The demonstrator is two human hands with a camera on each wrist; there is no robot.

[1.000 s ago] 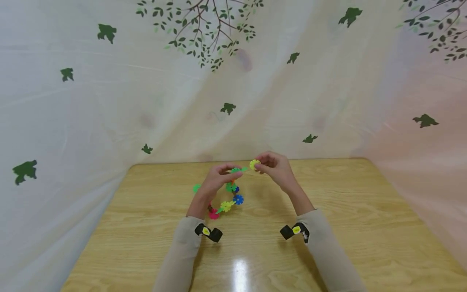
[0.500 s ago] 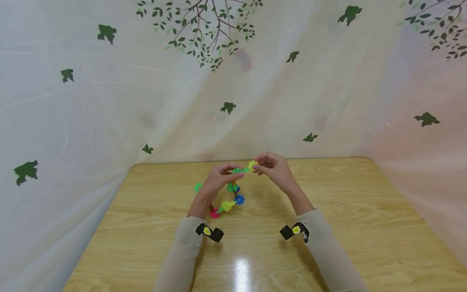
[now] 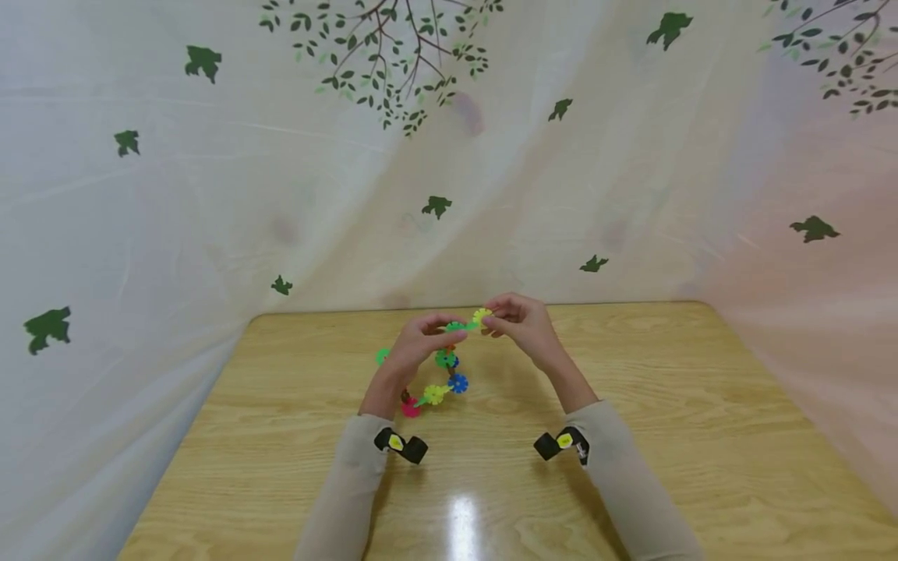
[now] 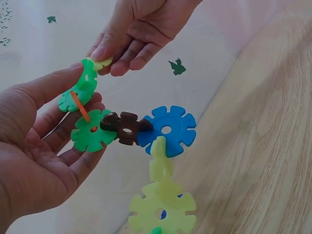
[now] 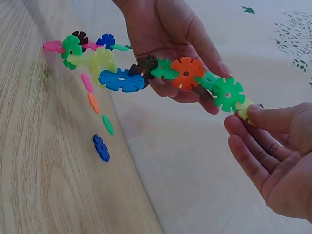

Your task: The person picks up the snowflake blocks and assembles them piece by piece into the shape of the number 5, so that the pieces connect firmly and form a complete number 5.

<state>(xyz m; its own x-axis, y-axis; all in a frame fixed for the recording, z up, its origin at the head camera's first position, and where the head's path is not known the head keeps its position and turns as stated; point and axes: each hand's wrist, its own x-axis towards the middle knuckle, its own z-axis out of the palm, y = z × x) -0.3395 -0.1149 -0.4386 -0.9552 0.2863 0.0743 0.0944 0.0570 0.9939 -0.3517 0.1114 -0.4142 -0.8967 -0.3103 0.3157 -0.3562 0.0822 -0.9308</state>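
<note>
A chain of slotted, flower-shaped plastic discs in mixed colours hangs between the hands. Thumb and fingers of my left hand pinch a green disc close to the chain's upper end. Pinched in my right hand is a yellow disc, its edge right at the green one. Below the left hand the links run through an orange disc, a brown disc, a blue disc and a larger pale yellow disc. In the head view, the left forearm hides part of the chain.
Several loose discs lie on the wooden table, among them a dark blue disc and an orange disc. A pale cloth backdrop with leaf prints hangs behind the table's far edge.
The right hand has shifted slightly left with the yellow disc, bringing it closer to the left hand's green disc. The left hand stays almost in place.
</note>
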